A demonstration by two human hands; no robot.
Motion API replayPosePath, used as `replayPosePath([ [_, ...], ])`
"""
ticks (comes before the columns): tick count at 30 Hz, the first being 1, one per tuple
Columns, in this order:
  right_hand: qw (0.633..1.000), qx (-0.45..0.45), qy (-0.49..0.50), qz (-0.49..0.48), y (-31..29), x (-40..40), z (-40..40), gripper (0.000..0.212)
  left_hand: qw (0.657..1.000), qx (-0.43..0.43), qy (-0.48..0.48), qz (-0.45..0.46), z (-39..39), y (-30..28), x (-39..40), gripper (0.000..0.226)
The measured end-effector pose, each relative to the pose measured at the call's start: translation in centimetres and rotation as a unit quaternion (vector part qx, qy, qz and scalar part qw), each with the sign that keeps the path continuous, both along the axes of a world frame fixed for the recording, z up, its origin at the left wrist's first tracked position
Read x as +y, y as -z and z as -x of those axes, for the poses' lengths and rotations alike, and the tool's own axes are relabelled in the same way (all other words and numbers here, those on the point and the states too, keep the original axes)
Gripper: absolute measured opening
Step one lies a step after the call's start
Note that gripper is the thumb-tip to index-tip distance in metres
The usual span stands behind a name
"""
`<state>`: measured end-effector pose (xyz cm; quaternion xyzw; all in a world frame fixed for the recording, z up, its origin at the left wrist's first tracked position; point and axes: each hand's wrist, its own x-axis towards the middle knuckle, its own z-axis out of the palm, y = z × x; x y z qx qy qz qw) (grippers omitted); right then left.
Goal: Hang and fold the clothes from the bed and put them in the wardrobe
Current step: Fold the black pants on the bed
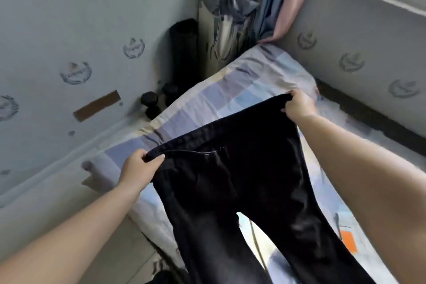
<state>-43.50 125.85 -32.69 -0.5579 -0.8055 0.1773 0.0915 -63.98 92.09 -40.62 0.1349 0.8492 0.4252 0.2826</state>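
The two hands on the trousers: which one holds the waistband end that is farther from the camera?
The right hand does, gripping the far end of the black trousers above the checked bed; the left hand holds the nearer end.

Black jeans over a pastel check bed

The jeans [242, 180] are black, fading to washed grey down the legs. The bed [230, 90] cover is checked — pale blue, lilac, cream and white squares. Wallpaper [57, 30] is off-white with grey crest motifs, curtains [283, 0] are pink and blue, and the dumbbells [151, 105] are black.
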Motion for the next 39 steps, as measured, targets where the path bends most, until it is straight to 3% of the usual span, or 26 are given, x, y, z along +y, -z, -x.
replayPosePath([
  [6,0.995,-0.037,-0.065,0.068,12.3,1.3,17.8,0.032,0.993,-0.044,-0.081,0.077,15.3,9.2,1.1,0.022],
  [13,0.988,-0.025,-0.073,0.136,21.3,1.7,29.4,0.042,0.984,-0.053,-0.08,0.15,22.6,17.3,0.0,0.022],
  [17,0.96,-0.092,-0.136,0.229,28.8,-2.7,29.7,0.068,0.975,-0.014,-0.02,0.223,23.2,21.0,0.3,0.016],
  [20,0.917,-0.139,-0.225,0.297,34.6,-9.6,27.4,0.062,0.945,0.11,0.097,0.292,22.6,22.4,1.0,0.035],
  [23,0.906,-0.117,-0.237,0.331,38.4,-14.9,25.6,0.052,0.921,0.195,0.237,0.24,22.5,23.6,3.0,0.035],
  [27,0.895,-0.134,-0.274,0.325,41.3,-17.2,25.1,0.06,0.899,0.166,0.345,0.212,21.8,25.8,6.6,0.034],
  [32,0.924,-0.098,-0.275,0.248,43.6,-18.2,26.1,0.065,0.849,0.177,0.395,0.302,21.3,29.1,9.4,0.041],
  [37,0.955,-0.029,-0.212,0.205,44.2,-18.4,25.7,0.058,0.821,0.127,0.471,0.298,22.2,31.0,10.4,0.041],
  [39,0.967,0.04,-0.153,0.201,43.7,-18.5,25.2,0.059,0.833,0.156,0.448,0.283,22.5,31.2,10.2,0.042],
])
